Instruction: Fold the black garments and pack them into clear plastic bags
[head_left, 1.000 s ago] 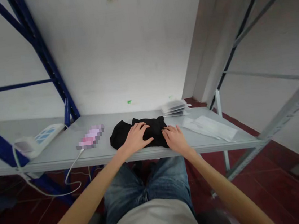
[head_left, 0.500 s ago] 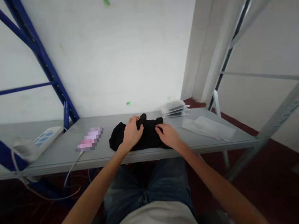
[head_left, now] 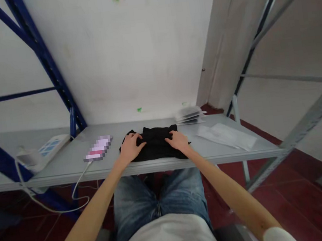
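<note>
**Black cloth (head_left: 156,142) lies under the left hand (head_left: 131,145) and right hand (head_left: 178,141)**

The left hand covers part of the cloth, and the fingertips of both hands are hard to make out against the black. A phone-like object (head_left: 98,147) left of the left hand is blurred into blocks; a white cable (head_left: 81,175) runs from its near end. The stack of pale packets (head_left: 189,115) beyond the right hand is blurry.

The grey counter (head_left: 74,158) stands before a pale wall (head_left: 129,54), over a dark red floor (head_left: 289,190). Farther left of the left hand sits a white power strip (head_left: 52,146); right of the right hand lies a flat translucent sleeve (head_left: 229,136).

The creased cloth spans between the hands, touching both. Each hand has bent fingers; whether either grips it cannot be told.
</note>
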`<state>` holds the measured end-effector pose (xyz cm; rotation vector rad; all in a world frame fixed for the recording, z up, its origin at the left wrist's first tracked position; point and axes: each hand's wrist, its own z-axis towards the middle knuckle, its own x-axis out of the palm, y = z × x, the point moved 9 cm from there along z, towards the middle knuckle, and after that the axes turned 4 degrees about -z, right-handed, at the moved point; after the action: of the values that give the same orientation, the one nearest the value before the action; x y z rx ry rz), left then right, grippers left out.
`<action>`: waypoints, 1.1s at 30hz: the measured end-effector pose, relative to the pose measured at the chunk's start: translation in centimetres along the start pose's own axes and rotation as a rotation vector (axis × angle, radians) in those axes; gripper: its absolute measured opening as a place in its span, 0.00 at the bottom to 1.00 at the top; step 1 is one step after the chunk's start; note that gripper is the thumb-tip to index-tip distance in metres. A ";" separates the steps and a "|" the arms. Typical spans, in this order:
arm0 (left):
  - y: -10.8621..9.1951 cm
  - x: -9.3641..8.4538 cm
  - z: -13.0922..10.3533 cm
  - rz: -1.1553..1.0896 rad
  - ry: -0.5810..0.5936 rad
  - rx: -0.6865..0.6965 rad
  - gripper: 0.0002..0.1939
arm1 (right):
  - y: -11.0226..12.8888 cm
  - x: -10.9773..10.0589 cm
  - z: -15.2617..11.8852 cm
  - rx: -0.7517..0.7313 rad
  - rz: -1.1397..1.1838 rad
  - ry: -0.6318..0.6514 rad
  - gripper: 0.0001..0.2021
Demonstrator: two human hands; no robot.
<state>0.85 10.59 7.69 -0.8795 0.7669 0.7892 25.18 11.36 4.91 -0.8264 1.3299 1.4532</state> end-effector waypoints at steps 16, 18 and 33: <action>8.1 -2.1 -1.8 -0.549 -0.395 -0.539 0.41 | -8.1 -1.5 1.6 0.046 0.127 -0.034 0.21; 8.0 -2.0 -1.3 -0.431 -0.334 -0.510 0.35 | -8.2 -1.0 1.8 0.051 0.119 -0.042 0.20; 7.2 -2.8 2.2 0.047 -0.214 -0.219 0.31 | -6.4 -2.8 3.3 -0.025 0.104 -0.194 0.22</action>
<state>-5.98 14.67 8.33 -0.9561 0.5205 1.0048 32.54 13.66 6.04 -0.6223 1.2253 1.5913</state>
